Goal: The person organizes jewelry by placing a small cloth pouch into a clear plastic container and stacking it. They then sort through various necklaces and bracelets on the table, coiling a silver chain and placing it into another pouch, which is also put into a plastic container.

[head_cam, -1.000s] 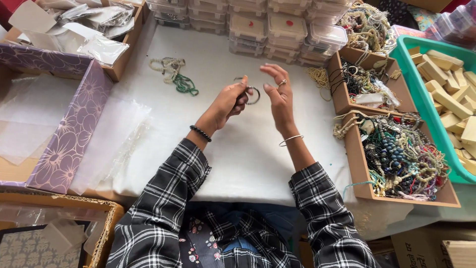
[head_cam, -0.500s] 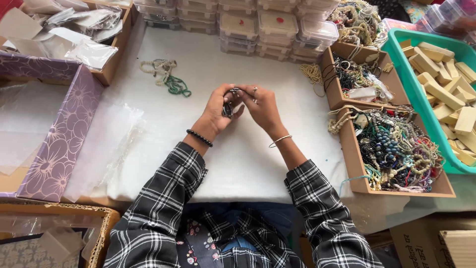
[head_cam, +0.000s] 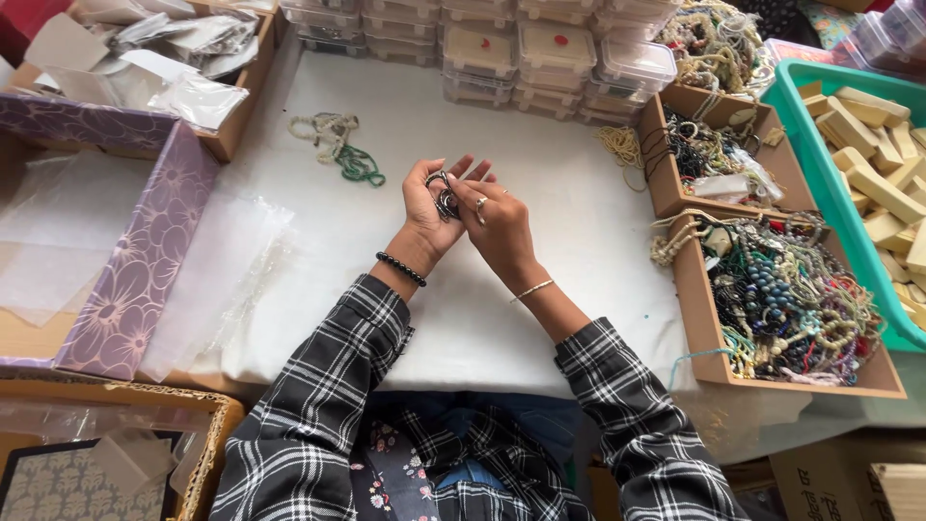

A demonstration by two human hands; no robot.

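Note:
My left hand is palm up over the white table cover, and a dark beaded bracelet lies bunched in its palm. My right hand presses against it from the right, fingers on the same bracelet. A ring shows on a right finger, a black bead band on the left wrist, a thin bangle on the right wrist. Both sleeves are black and white plaid.
Green and cream bead strings lie on the table behind my hands. Cardboard boxes of mixed bracelets stand at the right, beside a green bin of wooden blocks. Clear plastic cases line the back. Purple floral box and clear bags sit left.
My hands were apart and raised with the bracelet stretched between them; they have come together and the bracelet is now gathered in my left palm.

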